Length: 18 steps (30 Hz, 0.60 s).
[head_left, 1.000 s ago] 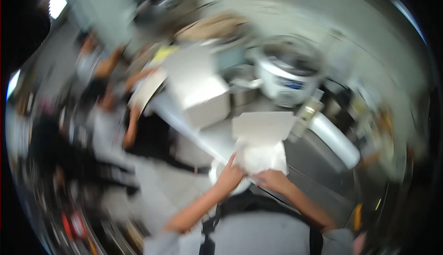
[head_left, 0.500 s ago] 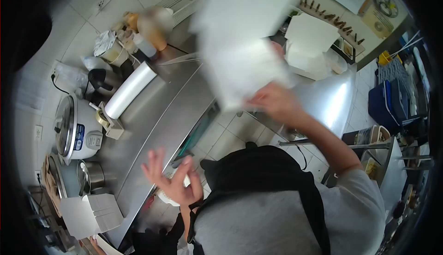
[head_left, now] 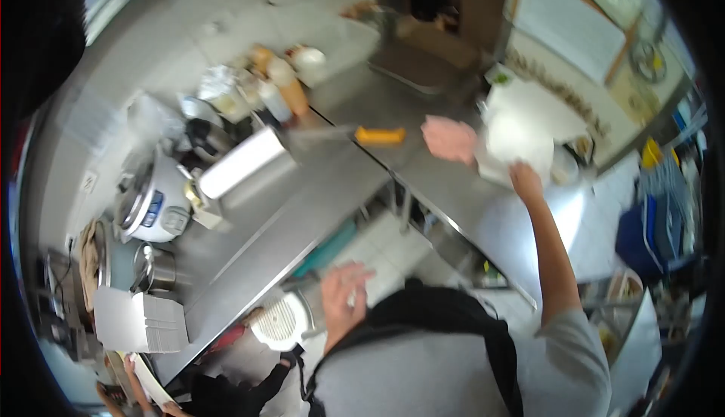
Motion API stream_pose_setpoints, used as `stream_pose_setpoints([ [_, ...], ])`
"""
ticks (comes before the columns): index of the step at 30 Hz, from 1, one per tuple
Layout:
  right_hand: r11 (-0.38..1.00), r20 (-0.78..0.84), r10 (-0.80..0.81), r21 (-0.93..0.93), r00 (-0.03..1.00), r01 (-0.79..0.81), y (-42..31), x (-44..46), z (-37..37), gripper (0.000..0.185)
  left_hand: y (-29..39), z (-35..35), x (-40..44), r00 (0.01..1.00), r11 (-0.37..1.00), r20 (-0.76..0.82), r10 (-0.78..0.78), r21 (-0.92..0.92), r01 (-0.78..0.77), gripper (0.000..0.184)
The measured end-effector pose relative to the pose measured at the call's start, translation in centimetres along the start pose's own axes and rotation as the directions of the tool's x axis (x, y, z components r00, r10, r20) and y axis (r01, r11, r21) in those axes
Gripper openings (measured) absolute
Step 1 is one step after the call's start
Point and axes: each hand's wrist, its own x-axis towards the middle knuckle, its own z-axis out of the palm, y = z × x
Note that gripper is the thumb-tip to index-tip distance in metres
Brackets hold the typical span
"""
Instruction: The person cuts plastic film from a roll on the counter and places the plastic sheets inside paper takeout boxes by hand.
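Note:
At the right-hand counter, my right hand [head_left: 526,181] is closed on the near edge of a white sheet [head_left: 517,139], which looks like paper and lies over an open white carton [head_left: 495,169]. Blur hides how far the sheet goes inside. My left hand [head_left: 345,296] hovers in front of my apron, fingers apart and holding nothing. A pink cloth [head_left: 449,138] lies just left of the carton. Further left on the steel is a knife with a yellow handle [head_left: 380,136].
On the left counter [head_left: 302,206] stand a plastic-wrap roll [head_left: 242,162], a rice cooker [head_left: 156,209], sauce bottles [head_left: 287,89] and stacked white cartons [head_left: 143,323]. A co-worker's hands [head_left: 136,375] show at lower left. A floor gap separates me from the counters.
My right hand has carried the white sheet right and down, from mid-view to the open carton. The pink cloth and yellow handle have come into view. My left hand has shifted right.

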Motion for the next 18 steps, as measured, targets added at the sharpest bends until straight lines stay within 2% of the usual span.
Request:
stream_pose_setpoints([
  [1, 0.999, 0.004, -0.045, 0.026, 0.999, 0.045, 1.1, 0.9, 1.6, 0.024, -0.5, 0.2, -0.1, 1.0, 0.999, -0.013, 0.017, -0.051, -0.018, 0.031],
  [2, 0.998, 0.182, -0.012, -0.061, 0.983, 0.024, 0.4, 1.9, 0.4, 0.027, -1.0, 0.5, -0.3, 0.999, 0.994, -0.023, 0.036, -0.101, -0.038, 0.031],
  [3, 0.997, 0.142, -0.069, 0.027, 0.987, 0.066, 1.1, 2.4, 1.2, 0.029, -1.0, 0.6, -0.3, 0.999, 0.99, -0.002, -0.038, -0.133, 0.037, 0.031],
  [4, 0.985, 0.181, -0.049, 0.171, 0.982, 0.018, 0.7, 3.1, 0.3, 0.03, -0.7, 0.6, -0.6, 0.992, 0.978, 0.04, -0.123, -0.167, 0.128, 0.031],
  [6, 0.992, 0.395, -0.092, 0.113, 0.914, 0.052, 1.2, 5.3, 3.3, 0.031, -0.5, 0.8, -0.4, 0.976, 0.96, 0.078, -0.202, -0.18, 0.213, 0.031],
  [7, 0.981, 0.361, -0.078, 0.192, 0.929, 0.007, 0.9, 5.0, 3.3, 0.033, -0.6, 0.9, -0.1, 0.966, 0.949, 0.101, -0.238, -0.188, 0.253, 0.031],
  [8, 0.96, 0.33, -0.067, 0.277, 0.942, -0.029, 0.5, 4.6, 3.2, 0.034, -0.9, 1.0, 0.1, 0.98, 0.969, 0.111, -0.165, -0.167, 0.182, 0.031],
  [10, 0.944, 0.373, -0.143, 0.329, 0.917, 0.014, 1.4, 4.6, 2.9, 0.036, -2.1, 1.4, -0.7, 0.95, 0.916, 0.173, -0.26, -0.267, 0.3, 0.031],
  [11, 0.953, 0.453, -0.173, 0.302, 0.875, 0.032, 1.8, 5.2, 2.1, 0.038, -2.6, 1.0, -0.6, 0.937, 0.908, 0.192, -0.29, -0.255, 0.333, 0.03],
  [12, 0.87, 0.323, -0.161, 0.492, 0.933, -0.021, 2.7, 4.5, 1.2, 0.04, -3.1, 0.7, -0.7, 0.92, 0.891, 0.199, -0.337, -0.249, 0.38, 0.03],
  [13, 0.759, 0.225, -0.095, 0.646, 0.97, -0.076, 0.4, 3.7, -3.9, 0.044, -3.2, 0.5, -1.3, 0.895, 0.862, 0.189, -0.404, -0.249, 0.442, 0.029],
  [14, 0.689, 0.049, -0.041, 0.724, 0.998, -0.007, 0.4, 3.9, -3.6, 0.045, -3.8, 0.5, -1.4, 0.902, 0.886, 0.196, -0.385, -0.196, 0.421, 0.028],
  [16, 0.629, 0.008, 0.144, 0.771, 0.989, -0.098, -4.8, 4.5, -8.3, 0.044, -5.6, -0.5, -1.1, 0.897, 0.907, 0.216, -0.386, -0.087, 0.411, 0.028],
  [18, 0.523, -0.022, -0.034, 0.852, 0.999, 0.036, -10.6, 7.6, -7.9, 0.042, -6.9, -2.6, 0.2, 0.951, 0.955, 0.171, -0.257, -0.106, 0.277, 0.026],
])
